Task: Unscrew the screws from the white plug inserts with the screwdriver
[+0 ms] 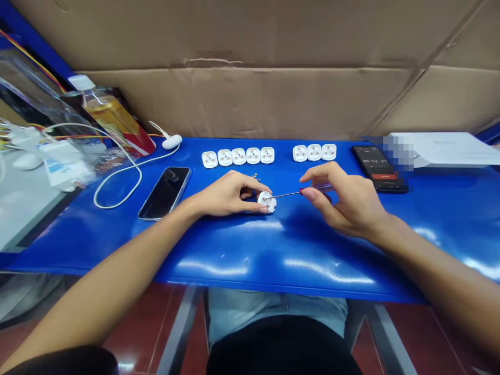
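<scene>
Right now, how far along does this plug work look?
Eight white plug bodies already sit in two groups, looking finished. In hand: the left hand steadies a ninth plug body while the right hand holds a screwdriver to it. Remaining: small screws lying loose.

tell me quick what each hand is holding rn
Left hand: curled, fingertips gripping a round white plastic plug body.
Right hand: closed in a pinch on a slim red-handled screwdriver, tip at the plug.
</scene>
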{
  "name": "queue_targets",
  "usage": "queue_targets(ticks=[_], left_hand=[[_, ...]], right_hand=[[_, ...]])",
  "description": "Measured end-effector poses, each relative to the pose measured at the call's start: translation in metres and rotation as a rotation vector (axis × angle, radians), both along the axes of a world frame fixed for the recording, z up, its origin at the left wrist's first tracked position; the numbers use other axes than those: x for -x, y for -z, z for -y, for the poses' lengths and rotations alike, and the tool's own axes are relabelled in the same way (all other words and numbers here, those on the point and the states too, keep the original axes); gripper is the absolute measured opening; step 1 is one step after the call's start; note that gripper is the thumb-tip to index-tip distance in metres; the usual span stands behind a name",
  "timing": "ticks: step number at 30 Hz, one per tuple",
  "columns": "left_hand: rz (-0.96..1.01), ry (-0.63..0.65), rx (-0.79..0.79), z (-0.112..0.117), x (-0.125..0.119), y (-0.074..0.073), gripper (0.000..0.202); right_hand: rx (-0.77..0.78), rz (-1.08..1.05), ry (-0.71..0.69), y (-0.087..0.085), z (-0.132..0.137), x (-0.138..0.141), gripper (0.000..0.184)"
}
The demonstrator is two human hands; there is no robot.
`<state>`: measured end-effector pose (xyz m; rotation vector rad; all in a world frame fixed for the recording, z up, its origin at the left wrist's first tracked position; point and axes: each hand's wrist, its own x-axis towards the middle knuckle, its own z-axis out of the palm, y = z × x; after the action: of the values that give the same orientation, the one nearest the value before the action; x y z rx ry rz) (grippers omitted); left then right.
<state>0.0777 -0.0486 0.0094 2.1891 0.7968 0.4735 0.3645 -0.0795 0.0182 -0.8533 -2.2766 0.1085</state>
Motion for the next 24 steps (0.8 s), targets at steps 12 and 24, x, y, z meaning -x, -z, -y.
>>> queue_targets(ticks=[12, 24], left_hand=[[-0.009, 0.01, 0.001, -0.0006, 0.0002, -0.0002, 0.043], [0.004, -0.045, -0.058, -0.0019, 0.0037, 0.0017, 0.062]], right_hand=[[0.025, -0.05, -0.043, -0.0008, 0.0014, 0.002, 0.015], [-0.118, -0.087, -0.048, -0.0018, 0.0008, 0.0028, 0.014]])
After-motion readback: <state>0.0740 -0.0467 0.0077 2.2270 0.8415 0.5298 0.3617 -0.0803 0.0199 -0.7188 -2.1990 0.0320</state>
